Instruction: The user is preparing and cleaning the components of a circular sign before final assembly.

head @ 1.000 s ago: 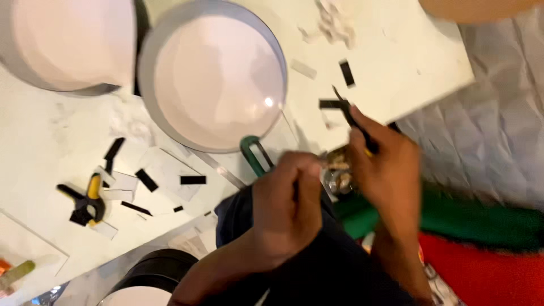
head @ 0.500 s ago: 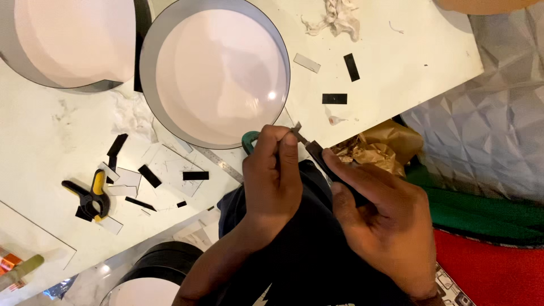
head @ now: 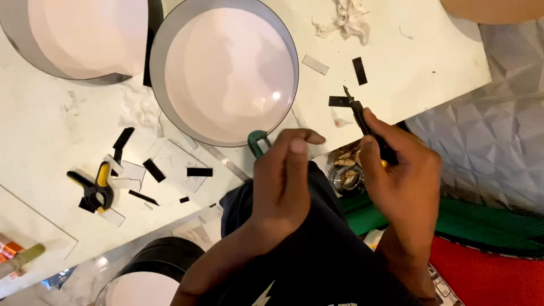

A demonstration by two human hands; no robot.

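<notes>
Right hand (head: pixel 405 175): closed around black craft knife (head: pixel 368 126); blade tip now up over the tabletop edge beside a small black strip (head: pixel 339 101); half a second earlier held lower, near the lap.
Left hand (head: pixel 283 181): fingers curled together, thumb and fingertips (head: pixel 310 137) pinched at the tabletop edge; what is pinched, if anything, cannot be told; held at centre frame in both moments.
Green clamp (head: pixel 258 141): hooked on the tabletop edge, just left of the left hand, partly hidden.
Change noted: knife brought from lap level to the cut pieces; judged as work returning to the strips.
Large round pan (head: pixel 224 71): upper centre; grey metal wall, smooth glossy pale face, bright glare spot.
Second round pan (head: pixel 73 37): upper left, same make, partly cropped.
Tabletop (head: pixel 430 56): white, flat, smudged and scuffed.
Black strips (head: pixel 199 171): flat, rectangular, matte, scattered left of centre and upper right.
Spring clamp (head: pixel 93 190): black and yellow, lower left.
Crumpled tissue (head: pixel 345 20): top centre, torn and fibrous.
Quilted grey cover (head: pixel 487 147): right side, padded diamond pattern.
</notes>
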